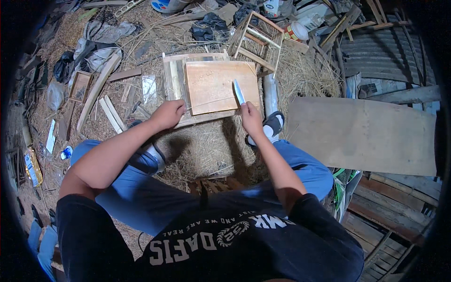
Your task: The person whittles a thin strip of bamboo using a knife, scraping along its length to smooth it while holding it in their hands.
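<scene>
My right hand [252,118] is closed around the handle of a knife [238,90], its pale blade pointing up and away over a light wooden board [218,77]. My left hand [170,115] is closed at the board's near left corner, its fingertips at the end of a thin, light strip [212,102]. That strip runs across the board toward the blade; whether the two touch I cannot tell. Under the board stands a low wooden bench [173,77], between my feet.
An open frame of wooden sticks [258,40] stands beyond the board, beside a white and red tub [297,31]. On the right lies a large flat sheet [366,134]. Wood strips [112,115], a small wooden tray [81,86] and a plastic bag [55,95] lie to the left on straw-covered ground.
</scene>
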`<state>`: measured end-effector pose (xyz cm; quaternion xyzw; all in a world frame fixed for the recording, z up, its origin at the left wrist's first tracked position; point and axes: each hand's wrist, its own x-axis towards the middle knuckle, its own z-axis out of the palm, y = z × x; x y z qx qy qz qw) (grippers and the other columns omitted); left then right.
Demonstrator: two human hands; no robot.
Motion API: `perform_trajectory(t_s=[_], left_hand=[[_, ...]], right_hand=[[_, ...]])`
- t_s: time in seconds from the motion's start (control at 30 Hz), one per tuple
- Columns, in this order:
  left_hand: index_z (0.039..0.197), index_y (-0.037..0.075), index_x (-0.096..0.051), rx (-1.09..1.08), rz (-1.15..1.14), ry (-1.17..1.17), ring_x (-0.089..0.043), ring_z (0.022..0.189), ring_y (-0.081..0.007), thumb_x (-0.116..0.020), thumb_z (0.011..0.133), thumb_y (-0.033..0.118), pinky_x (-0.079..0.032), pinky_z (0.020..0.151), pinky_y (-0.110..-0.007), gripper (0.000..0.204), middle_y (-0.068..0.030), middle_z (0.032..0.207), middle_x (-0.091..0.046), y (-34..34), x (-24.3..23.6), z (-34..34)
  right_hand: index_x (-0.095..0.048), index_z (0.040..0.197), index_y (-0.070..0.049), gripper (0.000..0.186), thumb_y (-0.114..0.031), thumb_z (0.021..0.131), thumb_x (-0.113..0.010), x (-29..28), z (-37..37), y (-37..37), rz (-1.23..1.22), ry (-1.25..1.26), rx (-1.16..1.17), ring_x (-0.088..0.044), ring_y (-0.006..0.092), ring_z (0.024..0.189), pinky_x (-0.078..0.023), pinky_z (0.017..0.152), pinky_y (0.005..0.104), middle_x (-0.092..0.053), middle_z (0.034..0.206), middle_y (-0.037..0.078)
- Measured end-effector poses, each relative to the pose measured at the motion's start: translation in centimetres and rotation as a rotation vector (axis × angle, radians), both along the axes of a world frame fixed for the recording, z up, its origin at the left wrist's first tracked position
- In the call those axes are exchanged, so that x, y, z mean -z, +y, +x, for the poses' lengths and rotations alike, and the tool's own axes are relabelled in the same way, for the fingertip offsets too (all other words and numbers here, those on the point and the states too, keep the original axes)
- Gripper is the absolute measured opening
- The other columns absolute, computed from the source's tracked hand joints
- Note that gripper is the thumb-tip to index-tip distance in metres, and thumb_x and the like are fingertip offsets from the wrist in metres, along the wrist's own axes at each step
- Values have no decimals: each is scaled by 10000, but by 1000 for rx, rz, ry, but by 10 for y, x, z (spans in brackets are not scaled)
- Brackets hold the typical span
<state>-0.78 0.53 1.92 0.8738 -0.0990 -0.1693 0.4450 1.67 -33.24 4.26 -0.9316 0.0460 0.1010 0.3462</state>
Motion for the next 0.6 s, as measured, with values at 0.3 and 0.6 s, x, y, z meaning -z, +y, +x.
perform_trajectory(t_s=[0.3,0.6], left_hand=[[979,19,-641,60,-48,-20,-642,909,-460,-550,979,234,-502,794,-497,234,-241,917,-669,3,9,8],[1048,43,-676,163,-64,41,-648,950,-453,-545,964,212,-515,834,-486,230,-226,967,-691,8,8,22]], right_hand=[[-583,960,-24,347,-334,1057,-461,17,-14,42,-171,-67,92,-606,539,830,-464,715,596,-639,836,302],[-593,947,7,374,-311,1066,-436,33,-23,54,-206,-106,179,-607,554,820,-469,734,613,-650,850,324]])
